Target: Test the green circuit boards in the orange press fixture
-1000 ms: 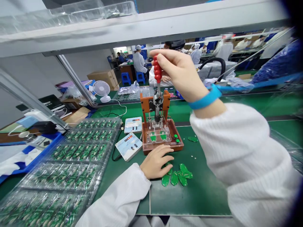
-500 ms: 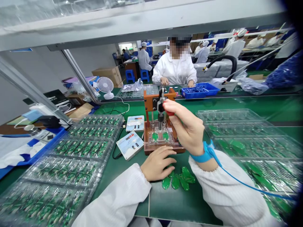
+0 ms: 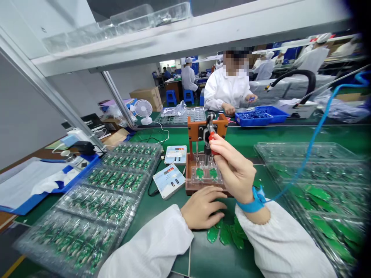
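My right hand (image 3: 236, 166), with a blue wrist strap (image 3: 252, 200) behind it, is wrapped round the red handle (image 3: 213, 139) of a toggle clamp. The clamp belongs to an orange and brown press fixture (image 3: 193, 130). Two green boards (image 3: 199, 173) lie under clear plastic in the fixture. My left hand (image 3: 204, 207) rests on the green mat just before the fixture's base, its fingers spread and holding nothing. Several green oval pieces (image 3: 224, 234) lie beside and partly behind that hand.
Two white meter boxes (image 3: 169, 180) stand left of the fixture. Clear trays of boards (image 3: 116, 200) fill the left side, and trays with green pieces (image 3: 321, 193) the right. A person in white (image 3: 228, 90) sits opposite, near blue bins (image 3: 252, 117). A shelf (image 3: 174, 38) hangs above.
The view has shifted, so the scene sits further right and lower. My right hand still grips the handle, slightly lower against the fixture. The person opposite has raised one hand with a small blue item.
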`<state>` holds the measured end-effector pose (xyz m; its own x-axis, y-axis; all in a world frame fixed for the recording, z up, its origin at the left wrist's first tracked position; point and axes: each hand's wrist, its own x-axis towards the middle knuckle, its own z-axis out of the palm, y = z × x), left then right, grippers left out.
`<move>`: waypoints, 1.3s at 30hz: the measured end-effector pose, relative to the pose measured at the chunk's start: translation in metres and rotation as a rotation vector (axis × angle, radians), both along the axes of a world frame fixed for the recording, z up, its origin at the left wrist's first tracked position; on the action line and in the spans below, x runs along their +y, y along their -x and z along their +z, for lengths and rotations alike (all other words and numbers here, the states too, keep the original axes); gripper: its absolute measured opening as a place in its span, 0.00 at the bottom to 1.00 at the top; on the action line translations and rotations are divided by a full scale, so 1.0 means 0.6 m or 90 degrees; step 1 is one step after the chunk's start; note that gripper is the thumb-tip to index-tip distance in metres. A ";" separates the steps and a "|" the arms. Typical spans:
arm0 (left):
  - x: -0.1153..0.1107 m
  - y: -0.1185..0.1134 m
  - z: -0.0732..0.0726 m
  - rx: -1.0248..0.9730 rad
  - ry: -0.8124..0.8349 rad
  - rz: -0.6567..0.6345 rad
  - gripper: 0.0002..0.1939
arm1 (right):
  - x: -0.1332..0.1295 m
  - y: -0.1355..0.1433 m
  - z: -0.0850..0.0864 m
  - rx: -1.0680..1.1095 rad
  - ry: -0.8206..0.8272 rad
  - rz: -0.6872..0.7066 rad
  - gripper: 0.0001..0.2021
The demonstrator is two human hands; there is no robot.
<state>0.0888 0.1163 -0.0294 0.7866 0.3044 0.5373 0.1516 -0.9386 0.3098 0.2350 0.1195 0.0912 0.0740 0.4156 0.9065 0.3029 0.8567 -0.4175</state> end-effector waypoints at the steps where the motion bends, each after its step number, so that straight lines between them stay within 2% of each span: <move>1: 0.000 0.000 0.000 0.000 -0.001 0.000 0.11 | -0.001 -0.001 0.001 -0.002 0.006 0.003 0.26; 5: 0.000 0.000 -0.001 -0.007 0.032 -0.005 0.11 | -0.003 -0.005 0.005 -0.004 0.033 0.021 0.25; 7: 0.001 0.000 0.003 -0.019 0.086 -0.014 0.11 | -0.004 -0.006 0.006 0.003 0.040 0.025 0.25; 9: 0.004 0.004 0.018 -0.035 0.182 -0.044 0.10 | -0.004 -0.006 0.006 0.005 0.041 0.029 0.25; 11: 0.008 0.016 0.048 -0.040 0.311 -0.092 0.11 | -0.003 -0.006 0.006 0.003 0.039 0.035 0.25; 14: 0.020 0.053 0.116 0.007 0.486 -0.136 0.14 | -0.002 -0.007 0.006 0.003 0.037 0.043 0.26; 17: 0.054 0.099 0.178 0.085 0.568 -0.053 0.16 | -0.001 -0.010 0.006 -0.001 0.033 0.048 0.26; 19: 0.094 0.125 0.197 0.106 0.531 0.075 0.18 | 0.000 -0.011 0.006 -0.006 0.030 0.053 0.25; 21: 0.141 0.143 0.192 0.172 0.434 0.211 0.19 | 0.002 -0.012 0.005 -0.008 0.030 0.059 0.25; 22: 0.164 0.149 0.184 0.254 0.366 0.276 0.24 | 0.002 -0.013 0.005 -0.009 0.030 0.061 0.24; 23: 0.185 0.153 0.173 0.357 0.305 0.334 0.32 | 0.002 -0.013 0.004 -0.011 0.029 0.063 0.24; 25: 0.216 0.159 0.151 0.510 0.248 0.409 0.48 | 0.003 -0.014 0.004 -0.015 0.027 0.067 0.23; 28: 0.235 0.165 0.129 0.595 0.243 0.421 0.59 | 0.004 -0.014 0.005 -0.013 0.016 0.069 0.23; 32: 0.238 0.167 0.124 0.668 0.211 0.390 0.60 | 0.005 -0.013 0.007 -0.009 0.010 0.069 0.23; 39: 0.240 0.158 0.118 0.701 0.230 0.392 0.60 | 0.007 -0.013 0.008 -0.008 -0.005 0.059 0.22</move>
<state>-0.0061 0.2600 0.0415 0.4393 0.7594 -0.4800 0.8560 -0.5159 -0.0327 0.2425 0.1236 0.0960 0.0250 0.4137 0.9101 0.2274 0.8841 -0.4082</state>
